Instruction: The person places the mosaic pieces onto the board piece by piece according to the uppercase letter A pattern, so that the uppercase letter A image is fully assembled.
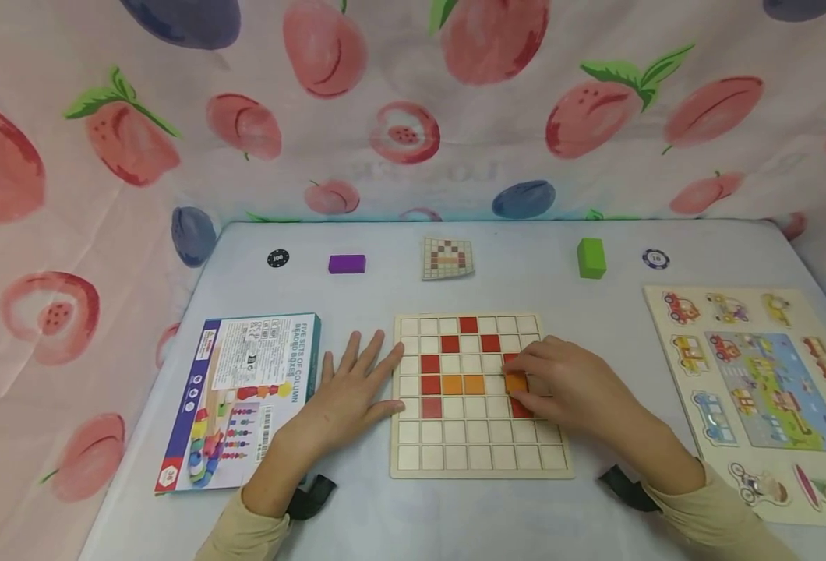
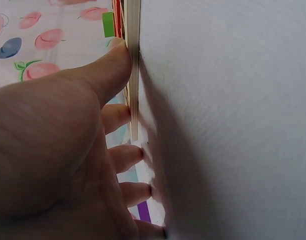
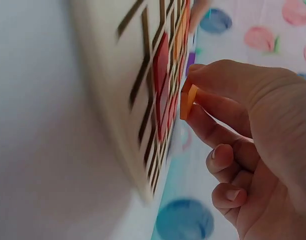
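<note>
A square wooden grid board (image 1: 479, 473) lies in front of me, with red tiles (image 1: 468, 325) stepping down from a top peak along both sides. Two orange tiles (image 1: 464, 385) sit side by side in a row between them. My right hand (image 1: 574, 382) pinches another orange tile (image 3: 189, 102) between thumb and fingertips, over the right part of that row. In the right wrist view, this tile is tilted on edge close to the board's face. My left hand (image 1: 351, 399) lies with fingers spread on the table, thumb and index fingertips at the board's left edge.
A pattern card (image 1: 448, 259) lies beyond the board, between a purple block (image 1: 346, 264) and a green block (image 1: 591, 259). Two round chips (image 1: 278, 258) lie farther out. A boxed bead set (image 1: 245, 405) is left; a picture puzzle (image 1: 679, 343) is right.
</note>
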Tool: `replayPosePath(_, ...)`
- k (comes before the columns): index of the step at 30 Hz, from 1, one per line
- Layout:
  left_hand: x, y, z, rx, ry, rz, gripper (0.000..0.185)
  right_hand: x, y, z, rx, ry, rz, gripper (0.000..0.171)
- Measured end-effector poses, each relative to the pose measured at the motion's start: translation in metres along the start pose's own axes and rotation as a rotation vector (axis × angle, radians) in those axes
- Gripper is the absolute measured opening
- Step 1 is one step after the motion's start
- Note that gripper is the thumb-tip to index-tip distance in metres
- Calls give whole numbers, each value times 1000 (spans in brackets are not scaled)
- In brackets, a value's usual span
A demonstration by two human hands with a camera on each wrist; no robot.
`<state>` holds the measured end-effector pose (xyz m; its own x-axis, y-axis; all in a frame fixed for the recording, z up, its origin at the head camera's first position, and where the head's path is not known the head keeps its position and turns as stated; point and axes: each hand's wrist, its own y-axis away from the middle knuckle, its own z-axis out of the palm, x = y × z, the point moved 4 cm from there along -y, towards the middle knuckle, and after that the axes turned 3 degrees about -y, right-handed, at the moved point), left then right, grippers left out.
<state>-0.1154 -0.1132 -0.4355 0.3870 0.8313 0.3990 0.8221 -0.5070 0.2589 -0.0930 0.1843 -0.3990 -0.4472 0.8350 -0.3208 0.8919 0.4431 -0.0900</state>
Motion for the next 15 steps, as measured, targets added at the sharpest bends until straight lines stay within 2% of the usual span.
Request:
replayPosePath(6, 2, -1, 0, 3, -4, -1, 79, -12, -14, 11, -1, -10, -52, 19)
replayPosePath(15, 3, 3, 1, 1, -9, 3, 80, -16, -8, 18, 16, -31, -83, 14)
